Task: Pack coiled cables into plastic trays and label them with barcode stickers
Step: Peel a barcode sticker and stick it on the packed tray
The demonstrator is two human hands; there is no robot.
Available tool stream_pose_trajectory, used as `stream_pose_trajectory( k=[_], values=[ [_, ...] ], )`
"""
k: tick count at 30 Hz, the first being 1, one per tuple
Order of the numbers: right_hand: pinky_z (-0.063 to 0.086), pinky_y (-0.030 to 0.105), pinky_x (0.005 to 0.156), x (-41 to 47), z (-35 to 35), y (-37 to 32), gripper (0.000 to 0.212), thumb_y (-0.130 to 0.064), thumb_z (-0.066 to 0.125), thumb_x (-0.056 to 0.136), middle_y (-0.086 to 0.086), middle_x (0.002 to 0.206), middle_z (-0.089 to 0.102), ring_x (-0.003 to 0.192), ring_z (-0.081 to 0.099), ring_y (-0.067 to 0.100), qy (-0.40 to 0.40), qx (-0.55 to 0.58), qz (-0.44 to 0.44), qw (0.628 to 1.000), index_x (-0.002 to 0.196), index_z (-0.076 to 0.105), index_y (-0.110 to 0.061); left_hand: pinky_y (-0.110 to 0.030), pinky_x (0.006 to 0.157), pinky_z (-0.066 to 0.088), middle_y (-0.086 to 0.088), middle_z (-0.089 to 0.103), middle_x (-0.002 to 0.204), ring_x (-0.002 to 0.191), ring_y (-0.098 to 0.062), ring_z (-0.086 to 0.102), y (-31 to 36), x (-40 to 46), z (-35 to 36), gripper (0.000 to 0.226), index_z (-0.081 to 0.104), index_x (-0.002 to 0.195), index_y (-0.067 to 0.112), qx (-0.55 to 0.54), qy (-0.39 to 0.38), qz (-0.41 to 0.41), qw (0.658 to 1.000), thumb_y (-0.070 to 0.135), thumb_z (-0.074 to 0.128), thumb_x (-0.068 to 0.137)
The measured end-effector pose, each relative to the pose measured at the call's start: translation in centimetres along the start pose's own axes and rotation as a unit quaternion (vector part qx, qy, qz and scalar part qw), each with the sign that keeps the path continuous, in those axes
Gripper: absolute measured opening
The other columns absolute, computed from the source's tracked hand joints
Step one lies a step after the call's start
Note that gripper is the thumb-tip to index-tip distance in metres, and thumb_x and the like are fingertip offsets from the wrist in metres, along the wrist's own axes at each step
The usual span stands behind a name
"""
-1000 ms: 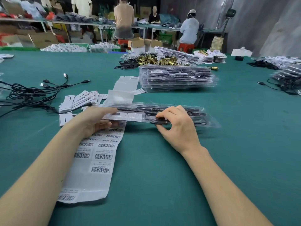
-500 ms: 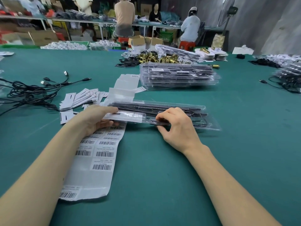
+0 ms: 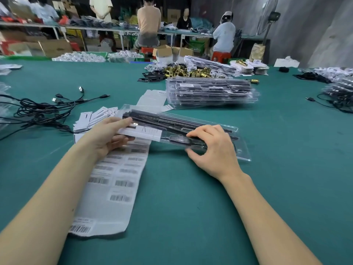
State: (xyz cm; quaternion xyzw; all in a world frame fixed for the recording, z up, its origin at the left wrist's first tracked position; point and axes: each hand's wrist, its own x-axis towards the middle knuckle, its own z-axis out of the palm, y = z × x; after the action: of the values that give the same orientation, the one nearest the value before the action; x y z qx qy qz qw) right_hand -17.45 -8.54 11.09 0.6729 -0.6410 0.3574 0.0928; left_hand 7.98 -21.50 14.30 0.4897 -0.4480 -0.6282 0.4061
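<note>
Tray (image 3: 219, 131) lifted, tilted off desk (image 3: 191, 188) above sticker sheet (image 3: 114, 178); left hand (image 3: 103, 138) grips label end, right hand (image 3: 214, 150) pinches near edge; light, stiff, slippery plastic, best held by rims

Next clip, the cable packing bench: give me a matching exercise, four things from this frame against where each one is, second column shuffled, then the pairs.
Things:
1. clear tray
2. barcode sticker sheet
3. stack of packed trays
4. loose black cables

Places:
A. far side of the green table, beyond the hands
B. gripped at its two ends by the left hand and the right hand
C. on the table at the left edge of the view
D. flat on the table, partly under the left forearm

Pairs: 1-B, 2-D, 3-A, 4-C
</note>
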Motion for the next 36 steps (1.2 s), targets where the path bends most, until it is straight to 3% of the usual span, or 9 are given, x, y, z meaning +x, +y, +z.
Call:
stream_pose_trajectory(
  k=[5,8,13,17,22,26,28,33,36],
  values=[
    [0.032,0.031,0.112,0.0,-0.5,1.0,0.062,-0.067,0.068,0.074,-0.009,0.135,0.052,0.131,0.042,0.01,0.023,0.076,0.134,0.988,0.124,0.063,-0.031,-0.024,0.057,0.059,-0.005,0.076,0.076,0.071,-0.018,0.075,0.9,0.0,-1.3,0.021,0.061,0.102,0.017,-0.122,-0.007,0.003,0.992,0.03,0.07,0.089],
    [0.028,0.028,0.112,0.5,-0.5,1.5,0.068,-0.059,0.065,0.084,-0.002,0.147,0.043,0.139,0.036,0.014,0.077,0.147,0.262,0.951,0.14,0.048,-0.024,-0.028,0.067,0.061,-0.009,0.077,0.092,0.089,-0.022,0.075,1.0,0.2,-2.2,0.027,0.062,0.105,0.015,-0.209,-0.008,0.005,0.978,0.032,0.073,0.086],
    [0.042,0.03,0.089,1.5,-1.6,2.3,0.056,-0.022,0.067,0.088,-0.012,0.098,0.064,0.092,0.062,0.005,0.063,0.305,0.442,0.841,0.141,0.049,-0.014,-0.027,0.065,0.061,-0.005,0.077,0.084,0.085,-0.019,0.076,0.8,0.5,-1.8,0.031,0.062,0.104,0.015,-0.256,0.041,-0.009,0.966,0.036,0.075,0.086],
    [0.052,0.03,0.08,1.8,-2.7,3.0,0.018,-0.002,0.061,0.091,0.006,0.106,0.068,0.087,0.061,0.019,0.033,0.546,0.443,0.71,0.108,0.064,-0.009,-0.024,0.064,0.06,-0.004,0.073,0.098,0.085,-0.016,0.074,0.7,0.4,-1.2,0.039,0.064,0.108,0.015,-0.289,0.078,-0.038,0.953,0.041,0.078,0.082],
    [0.061,0.037,0.08,1.6,-3.0,3.0,0.045,0.0,0.049,0.1,0.006,0.104,0.073,0.092,0.073,0.029,-0.024,0.681,0.37,0.631,0.139,0.049,-0.022,-0.042,0.07,0.063,-0.017,0.058,0.115,0.104,-0.033,0.065,1.4,-0.3,0.8,0.036,0.055,0.113,0.011,-0.295,0.015,-0.07,0.953,0.018,0.076,0.085],
    [0.06,0.037,0.082,1.6,-2.6,2.3,0.048,0.005,0.038,0.099,0.009,0.126,0.067,0.117,0.065,0.031,-0.033,0.685,0.322,0.652,0.139,0.053,-0.017,-0.035,0.074,0.062,-0.018,0.057,0.115,0.099,-0.027,0.067,1.0,-1.4,4.1,0.045,0.051,0.117,0.007,-0.262,-0.068,-0.099,0.957,0.005,0.073,0.078],
    [0.061,0.039,0.082,1.7,-2.1,1.6,0.045,0.005,0.034,0.099,0.011,0.125,0.069,0.111,0.069,0.03,-0.028,0.681,0.325,0.656,0.131,0.055,-0.018,-0.033,0.076,0.061,-0.015,0.064,0.102,0.093,-0.023,0.067,0.2,-1.8,5.6,0.022,0.057,0.103,0.002,-0.219,-0.087,-0.105,0.966,0.005,0.068,0.084],
    [0.061,0.041,0.085,1.8,-1.0,0.8,0.043,0.006,0.034,0.095,0.001,0.095,0.077,0.09,0.072,0.024,-0.01,0.583,0.362,0.727,0.118,0.064,-0.015,-0.024,0.065,0.058,-0.008,0.071,0.069,0.081,-0.018,0.065,-1.2,-1.8,6.8,0.008,0.061,0.083,0.008,-0.217,-0.035,-0.095,0.971,0.004,0.067,0.088],
    [0.062,0.032,0.071,1.8,-1.1,0.9,0.04,0.005,0.039,0.091,0.007,0.075,0.06,0.075,0.063,0.023,0.01,0.525,0.385,0.759,0.104,0.071,-0.015,-0.022,0.053,0.057,-0.005,0.069,0.062,0.067,-0.015,0.069,-1.6,-1.7,7.0,0.01,0.06,0.08,0.01,-0.215,-0.007,-0.092,0.972,0.007,0.066,0.089]
  ],
)
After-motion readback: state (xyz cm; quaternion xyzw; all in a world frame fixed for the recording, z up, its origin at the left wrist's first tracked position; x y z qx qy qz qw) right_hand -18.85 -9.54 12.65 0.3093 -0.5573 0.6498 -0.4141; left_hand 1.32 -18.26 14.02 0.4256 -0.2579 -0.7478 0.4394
